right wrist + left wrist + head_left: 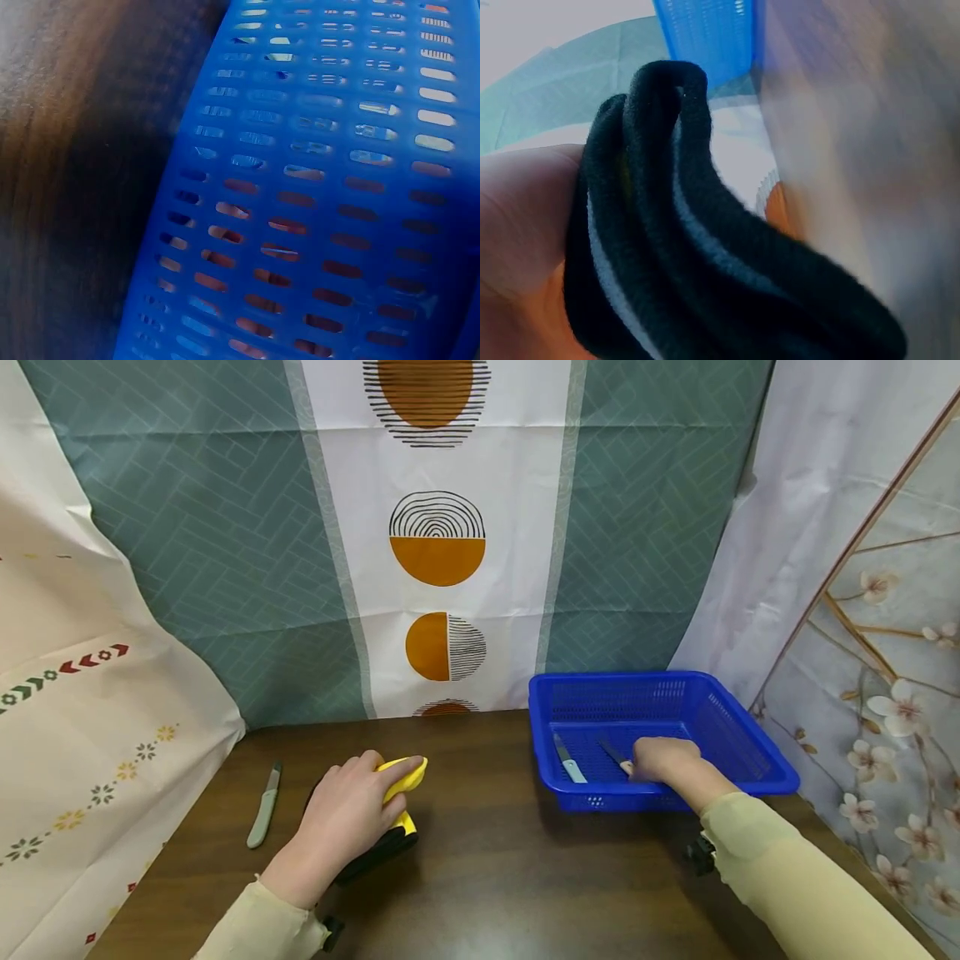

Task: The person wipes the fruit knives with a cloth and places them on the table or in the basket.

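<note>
My left hand [345, 806] grips a folded yellow and black cloth [405, 783] over the left half of the table. In the left wrist view, the thick black folds of the cloth [652, 217] with grey edges fill the middle, beside the thumb. Inside the blue basket [592, 800], my right hand [666, 758] pinches the peach-coloured handle of a small knife [613, 752], whose dark blade points to the back left. A second knife [572, 765] with a pale blue handle lies left of it in the basket. The basket's slotted wall [315, 165] largely hides that hand in the right wrist view.
Left of my left hand, a knife with a pale green handle [262, 814] lies on the dark wooden table [510, 868]. Patterned cloth hangings [465, 593] stand along the back and both sides. The basket sits close to the right-hand hanging [862, 777].
</note>
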The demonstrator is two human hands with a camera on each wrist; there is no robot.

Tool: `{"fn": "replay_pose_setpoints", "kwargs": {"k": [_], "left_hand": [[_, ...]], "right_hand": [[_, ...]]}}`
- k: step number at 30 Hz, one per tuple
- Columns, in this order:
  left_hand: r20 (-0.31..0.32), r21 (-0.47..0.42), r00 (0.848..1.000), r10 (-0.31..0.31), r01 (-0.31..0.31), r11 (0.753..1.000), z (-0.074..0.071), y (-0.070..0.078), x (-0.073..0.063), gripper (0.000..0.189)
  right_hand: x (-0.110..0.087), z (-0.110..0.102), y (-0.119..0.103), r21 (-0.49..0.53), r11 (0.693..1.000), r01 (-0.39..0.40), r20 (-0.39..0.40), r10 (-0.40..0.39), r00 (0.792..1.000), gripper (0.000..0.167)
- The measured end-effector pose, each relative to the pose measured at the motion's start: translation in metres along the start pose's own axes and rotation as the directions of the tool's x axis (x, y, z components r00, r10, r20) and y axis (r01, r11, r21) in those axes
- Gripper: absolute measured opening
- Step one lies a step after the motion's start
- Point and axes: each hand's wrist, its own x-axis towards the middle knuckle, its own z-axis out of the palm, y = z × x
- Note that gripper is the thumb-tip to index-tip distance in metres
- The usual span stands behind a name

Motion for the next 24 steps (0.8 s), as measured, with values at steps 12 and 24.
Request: {"fn": "replay_pose_setpoints", "kwargs": {"k": [12, 24], "left_hand": [[0.027, 0.007, 1.000, -0.004, 0.003, 1.000, 0.002, -0.003, 0.003, 0.052], [-0.002, 0.012, 1.000, -0.013, 0.013, 1.000, -0.006, -0.011, -0.004, 0.049]], "right_hand": [[0.038, 0.020, 0.024, -0.028, 1.000, -0.005, 0.022, 0.006, 1.000, 0.033], [-0.011, -0.020, -0.028, -0.019, 0.999, 0.031, -0.120, -0.033, 0.992, 0.066]]}}
